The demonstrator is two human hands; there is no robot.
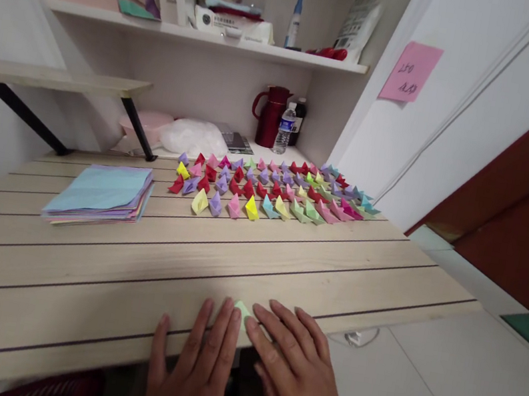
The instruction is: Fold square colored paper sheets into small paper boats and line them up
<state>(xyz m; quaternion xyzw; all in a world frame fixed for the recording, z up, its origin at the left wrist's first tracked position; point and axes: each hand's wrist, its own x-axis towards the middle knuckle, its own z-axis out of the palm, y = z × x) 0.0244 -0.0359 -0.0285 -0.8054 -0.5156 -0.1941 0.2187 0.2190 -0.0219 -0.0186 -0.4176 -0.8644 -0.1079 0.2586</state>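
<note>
Near the front edge of the wooden table, a small piece of folded light green paper lies between my fingertips. My left hand rests on its left side with fingers stretched out, the index finger touching the paper. From the right, my right hand reaches over with fingers extended, its index fingertip at the paper's edge. Part of the green paper is hidden under the fingers. Further back stand rows of small folded paper boats in many colours.
A stack of coloured square paper lies at the left. Behind the boats are a plastic bottle, a dark red jug and a white plastic bag. A raised wooden shelf stands at the left. The table's right edge borders a tiled floor.
</note>
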